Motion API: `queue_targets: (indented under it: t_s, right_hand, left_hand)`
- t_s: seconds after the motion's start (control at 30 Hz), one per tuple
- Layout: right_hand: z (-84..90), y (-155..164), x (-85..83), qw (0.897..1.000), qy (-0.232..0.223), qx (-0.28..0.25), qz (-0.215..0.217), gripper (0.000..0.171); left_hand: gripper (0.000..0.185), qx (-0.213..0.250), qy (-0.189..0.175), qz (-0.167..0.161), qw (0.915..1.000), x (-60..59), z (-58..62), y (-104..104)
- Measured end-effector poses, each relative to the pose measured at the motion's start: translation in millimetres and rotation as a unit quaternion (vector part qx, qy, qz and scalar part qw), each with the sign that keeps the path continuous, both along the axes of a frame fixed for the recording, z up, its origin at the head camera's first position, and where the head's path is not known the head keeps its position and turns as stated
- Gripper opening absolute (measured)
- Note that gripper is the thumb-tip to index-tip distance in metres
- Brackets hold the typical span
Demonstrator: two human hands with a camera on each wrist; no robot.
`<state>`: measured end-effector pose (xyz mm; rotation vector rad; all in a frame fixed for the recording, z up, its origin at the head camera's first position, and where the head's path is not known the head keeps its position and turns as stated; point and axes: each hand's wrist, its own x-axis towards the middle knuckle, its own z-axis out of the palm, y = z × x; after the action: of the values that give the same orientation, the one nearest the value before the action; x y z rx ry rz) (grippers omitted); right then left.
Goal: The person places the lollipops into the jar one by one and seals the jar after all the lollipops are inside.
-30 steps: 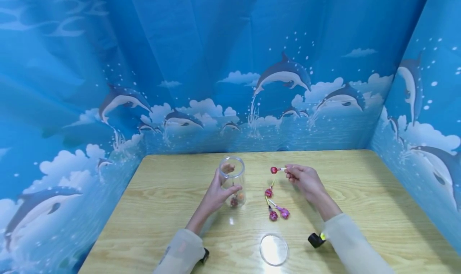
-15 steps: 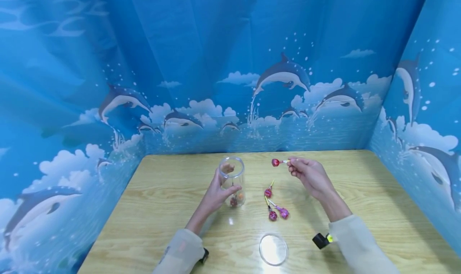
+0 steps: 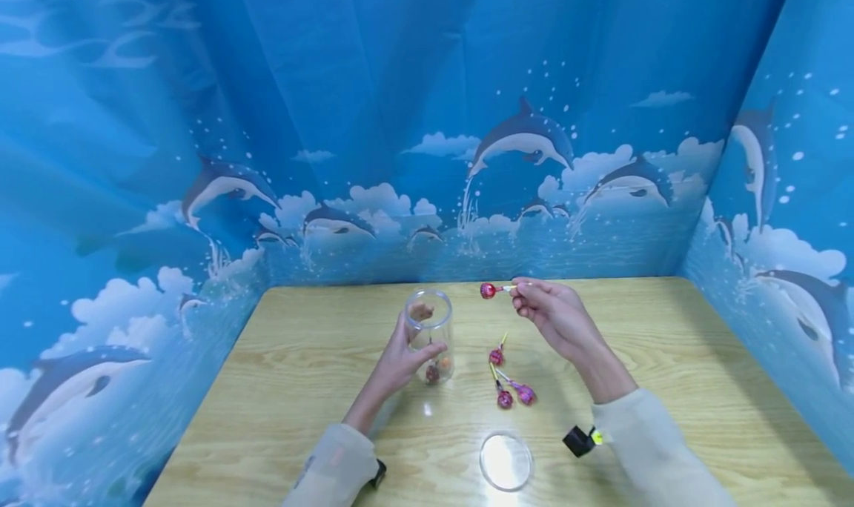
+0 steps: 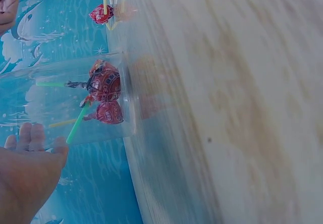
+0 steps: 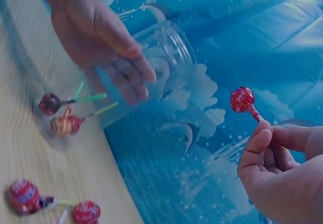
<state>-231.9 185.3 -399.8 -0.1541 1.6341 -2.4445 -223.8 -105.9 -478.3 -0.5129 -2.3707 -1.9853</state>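
A clear, lidless jar [image 3: 445,327] stands upright on the table. My left hand [image 3: 400,359] holds it round the side, thumb in front and fingers behind. Several wrapped lollipops [image 4: 105,85] lie in the bottom of the jar, their green and yellow sticks pointing up. To the right, my right hand [image 3: 557,318] pinches a red-wrapped lollipop [image 5: 243,100] by its stick between thumb and fingertips. That lollipop is raised above the table, its head towards the jar and apart from it. Three more lollipops [image 3: 505,399] lie on the table between the hands.
A round clear lid [image 3: 506,462] lies flat near the front of the wooden table [image 3: 300,388]. Blue dolphin-printed sheets [image 3: 373,121] stand behind and at both sides. A black wrist camera [image 3: 577,442] hangs under the right sleeve.
My right hand has lifted the red lollipop away from the table, drifted slightly right, then moved left towards the jar. The left hand and jar have stayed put.
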Motion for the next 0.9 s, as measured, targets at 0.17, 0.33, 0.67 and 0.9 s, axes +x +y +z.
queue_targets:
  t_s: [0.17, 0.33, 0.67, 0.9]
  right_hand:
    - [4.2, -14, -1.4, 1.0, -0.003, -0.01, 0.006, 0.017]
    - [7.3, -28, -2.4, 1.0, 0.001, -0.01, 0.011, 0.02]
    - [12.6, -56, -3.4, 0.999, 0.008, -0.022, 0.026, 0.034]
    - [10.5, -71, -5.1, 0.999, 0.013, -0.023, 0.038, 0.032]
  left_hand:
    - [0.091, 0.002, -0.003, 0.001, 1.0, 1.2, -0.7, -1]
    - [0.091, -0.001, -0.007, 0.003, 1.0, 2.0, -0.1, -1]
    - [0.088, 0.012, 0.003, -0.002, 0.9999, 0.4, -0.9, 0]
    - [0.089, 0.009, 0.001, 0.002, 1.0, 1.3, 1.0, 1]
